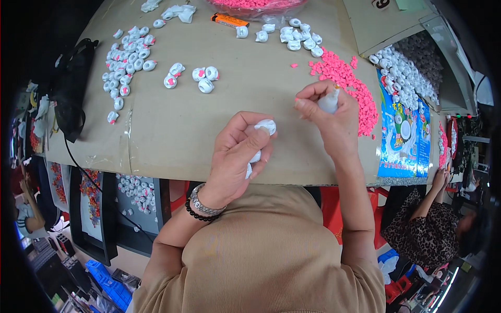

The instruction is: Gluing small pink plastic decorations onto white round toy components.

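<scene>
My left hand point(232, 154) is closed round several small white rounded pieces. One white piece point(266, 125) sits up at the thumb and fingertips, and the others show lower between the fingers. To its right, my right hand point(338, 122) grips a small white squeeze bottle point(329, 101) with an orange-yellow tip pointing up. Between that hand's thumb and forefinger is a tiny pink piece point(297, 101). Just beyond it spreads a pile of pink pieces point(360, 99) on the brown-covered table point(172, 133). White pieces with pink parts attached point(206, 78) stand in small groups beyond my left hand.
More white pieces lie in a far-left cluster point(130, 57) and far-right group point(297, 36). An orange packet point(229, 20) lies near a pink-filled bowl point(255, 6). A tipped box point(404, 68) spills white pieces at right. A co-worker point(425, 224) sits right; trays point(138, 208) stand lower left.
</scene>
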`<state>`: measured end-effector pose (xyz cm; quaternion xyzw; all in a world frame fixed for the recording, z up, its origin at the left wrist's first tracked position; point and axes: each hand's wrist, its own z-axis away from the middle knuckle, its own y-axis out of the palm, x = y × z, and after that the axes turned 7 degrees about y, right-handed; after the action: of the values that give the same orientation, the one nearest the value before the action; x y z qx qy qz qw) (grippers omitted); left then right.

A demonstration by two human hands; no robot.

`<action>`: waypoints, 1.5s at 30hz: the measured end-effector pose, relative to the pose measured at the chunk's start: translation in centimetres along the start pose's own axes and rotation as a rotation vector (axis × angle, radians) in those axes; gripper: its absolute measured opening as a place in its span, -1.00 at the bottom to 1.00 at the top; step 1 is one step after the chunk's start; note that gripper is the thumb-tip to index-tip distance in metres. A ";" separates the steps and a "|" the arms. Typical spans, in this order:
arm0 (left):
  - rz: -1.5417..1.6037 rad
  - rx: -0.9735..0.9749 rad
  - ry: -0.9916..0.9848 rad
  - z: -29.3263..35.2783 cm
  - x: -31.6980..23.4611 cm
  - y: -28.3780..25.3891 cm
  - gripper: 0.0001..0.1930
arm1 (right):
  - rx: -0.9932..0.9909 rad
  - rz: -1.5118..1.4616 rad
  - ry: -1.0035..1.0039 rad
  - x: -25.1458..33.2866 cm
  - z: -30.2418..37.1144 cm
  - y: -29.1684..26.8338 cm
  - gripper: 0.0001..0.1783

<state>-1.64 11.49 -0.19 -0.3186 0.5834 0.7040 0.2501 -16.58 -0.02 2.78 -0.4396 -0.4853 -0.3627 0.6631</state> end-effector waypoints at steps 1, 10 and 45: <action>-0.008 -0.002 0.008 0.0 0.1 0.0 -0.73 | 0.016 -0.059 0.024 0.0 0.7 0.3 -0.90; -0.232 -0.005 0.101 0.1 0.5 0.4 -0.76 | -0.047 0.038 -0.509 -0.8 2.8 2.2 -0.83; -0.518 0.064 0.327 0.3 0.4 -0.2 -0.79 | 0.087 -0.454 -0.222 -2.3 3.7 3.1 -0.77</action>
<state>-1.87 11.79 -0.60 -0.5577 0.5373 0.5376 0.3337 -15.61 4.66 0.42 -0.3274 -0.6565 -0.4308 0.5256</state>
